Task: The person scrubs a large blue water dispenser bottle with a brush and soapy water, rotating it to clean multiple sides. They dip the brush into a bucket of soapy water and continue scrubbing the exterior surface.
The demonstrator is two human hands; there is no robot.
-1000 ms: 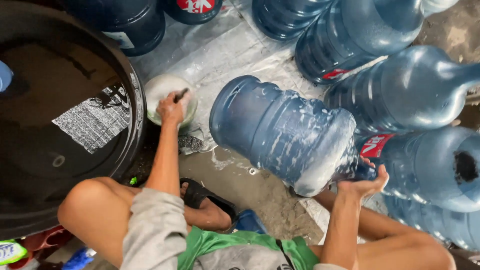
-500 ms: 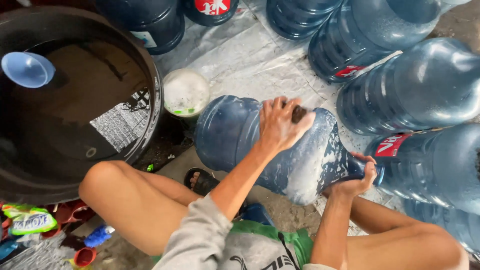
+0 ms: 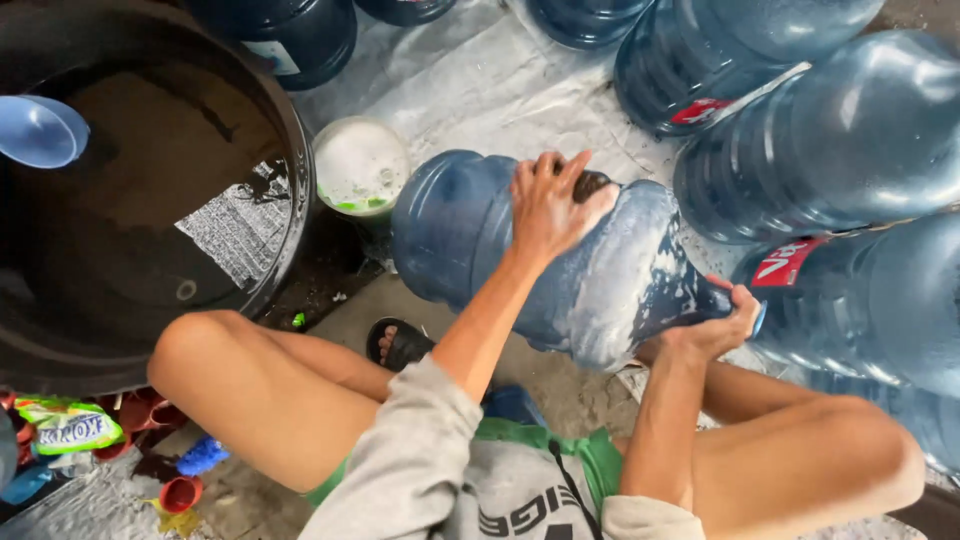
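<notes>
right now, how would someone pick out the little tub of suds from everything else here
Start at the big black water drum on the left. Just off its right rim, between it and the soapy blue jug under the left hand, stands a small round tub. It alone is pale and open-topped, holding white foam with green bits at its near edge.

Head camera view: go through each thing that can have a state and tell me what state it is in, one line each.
Soapy blue jug: lying on its side, streaked with white suds.
Left hand: pressed on the jug's side, over a dark scrubber.
Right hand: gripping the jug's neck end.
Black tub: open, holding dark water.
Blue scoop: in the tub.
White bowl: full of foam.
</notes>
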